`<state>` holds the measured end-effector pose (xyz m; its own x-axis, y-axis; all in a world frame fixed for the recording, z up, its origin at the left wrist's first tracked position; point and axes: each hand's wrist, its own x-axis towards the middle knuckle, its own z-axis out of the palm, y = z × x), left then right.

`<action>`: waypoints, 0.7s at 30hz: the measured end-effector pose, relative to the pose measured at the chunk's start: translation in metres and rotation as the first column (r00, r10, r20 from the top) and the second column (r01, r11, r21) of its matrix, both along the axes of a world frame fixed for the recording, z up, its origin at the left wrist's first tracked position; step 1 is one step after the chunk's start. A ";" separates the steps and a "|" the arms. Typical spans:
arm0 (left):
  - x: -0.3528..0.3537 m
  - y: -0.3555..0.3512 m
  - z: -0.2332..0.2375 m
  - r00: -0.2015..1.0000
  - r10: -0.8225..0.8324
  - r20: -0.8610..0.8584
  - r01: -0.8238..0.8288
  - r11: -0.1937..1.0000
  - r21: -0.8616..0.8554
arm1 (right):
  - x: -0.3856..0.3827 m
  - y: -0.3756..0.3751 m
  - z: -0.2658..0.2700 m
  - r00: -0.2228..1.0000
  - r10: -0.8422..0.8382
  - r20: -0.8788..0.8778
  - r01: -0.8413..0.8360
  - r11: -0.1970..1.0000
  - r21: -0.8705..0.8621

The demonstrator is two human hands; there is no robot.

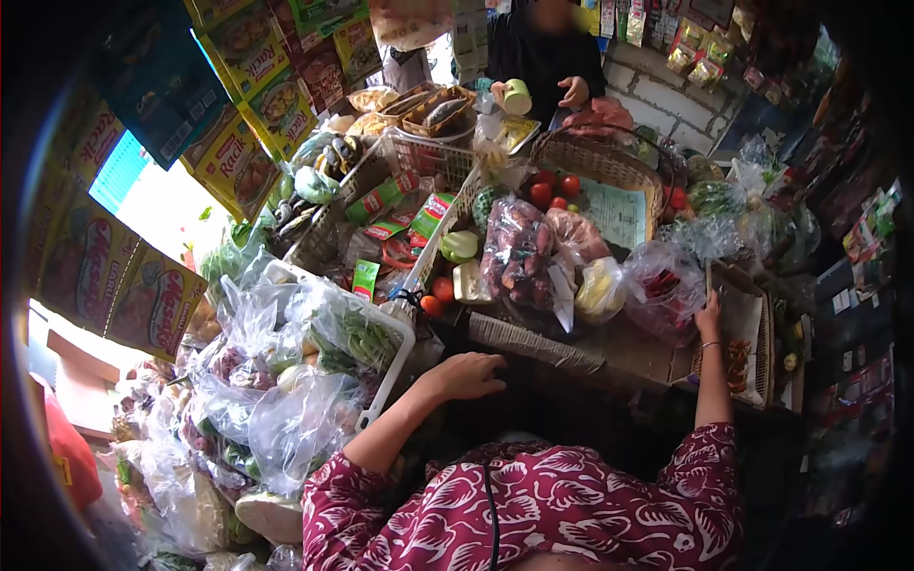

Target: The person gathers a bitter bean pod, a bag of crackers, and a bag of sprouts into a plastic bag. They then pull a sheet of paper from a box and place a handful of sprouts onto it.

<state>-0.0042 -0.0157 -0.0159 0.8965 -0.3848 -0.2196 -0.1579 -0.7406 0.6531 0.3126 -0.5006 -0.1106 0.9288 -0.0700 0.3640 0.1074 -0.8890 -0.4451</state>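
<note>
My left hand (pixel 468 376) hangs above the dark gap before the counter, with its fingers loosely bent and apart and nothing in them. On the right, my right hand (pixel 708 316) is between a clear plastic bag of red chilies (pixel 664 285) and a shallow box (pixel 762 347) with small reddish items in it. Its fingers are bent together, and what they grip is too small to make out. Left of the chilies lie a bag with yellow contents (pixel 601 288) and a large bag of dark red, shallot-like bulbs (pixel 515 249).
Across the counter a person in dark clothing (pixel 547 62) holds a pale green cylindrical item (pixel 517 96). A wicker basket (pixel 657 186) with tomatoes (pixel 541 195) stands behind the bags. Bagged vegetables (pixel 305 409) crowd the left side. Seasoning packets (pixel 249 52) hang at upper left.
</note>
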 end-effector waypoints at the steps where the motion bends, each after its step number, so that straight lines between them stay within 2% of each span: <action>1: -0.002 0.005 -0.004 1.000 0.011 -0.008 -0.011 1.000 0.029 | -0.002 0.001 0.002 0.999 -0.007 -0.038 0.008 1.000 0.030; 3: 0.000 0.009 -0.002 1.000 0.027 -0.004 -0.027 0.998 0.061 | 0.007 -0.002 0.003 0.993 0.009 -0.121 0.002 0.996 0.086; 6: -0.002 0.009 0.000 0.998 0.063 -0.010 -0.063 0.996 0.056 | 0.010 -0.008 -0.003 0.992 0.007 -0.124 0.002 0.998 0.068; 7: -0.001 0.009 -0.002 0.997 0.072 0.037 -0.073 0.997 0.038 | 0.010 -0.007 -0.005 0.993 0.003 -0.119 0.004 0.998 0.065; 9: 0.004 0.008 -0.003 0.993 0.079 0.086 -0.080 0.997 0.006 | 0.012 -0.007 -0.012 0.999 -0.030 0.038 0.028 0.998 0.054; 12: 0.000 0.007 -0.004 0.995 0.089 0.052 -0.091 0.995 0.043 | 0.012 -0.008 -0.010 0.998 0.025 0.049 -0.028 0.997 0.075; 15: -0.001 0.007 -0.003 0.998 0.006 -0.056 -0.002 0.997 0.071 | 0.010 -0.012 -0.011 0.999 0.028 0.016 -0.029 0.996 0.079; 17: -0.001 0.006 -0.001 0.998 0.003 -0.065 0.002 0.997 0.075 | 0.013 -0.010 -0.005 0.999 0.035 0.004 -0.036 0.996 0.076; 19: -0.001 0.007 -0.001 0.998 0.006 -0.061 -0.001 0.997 0.079 | -0.001 0.002 0.010 0.995 0.044 -0.088 -0.035 0.995 0.097; 21: -0.001 0.008 -0.002 1.000 -0.007 -0.029 0.009 0.996 0.094 | -0.007 0.009 0.014 0.998 0.025 -0.065 -0.018 0.994 0.106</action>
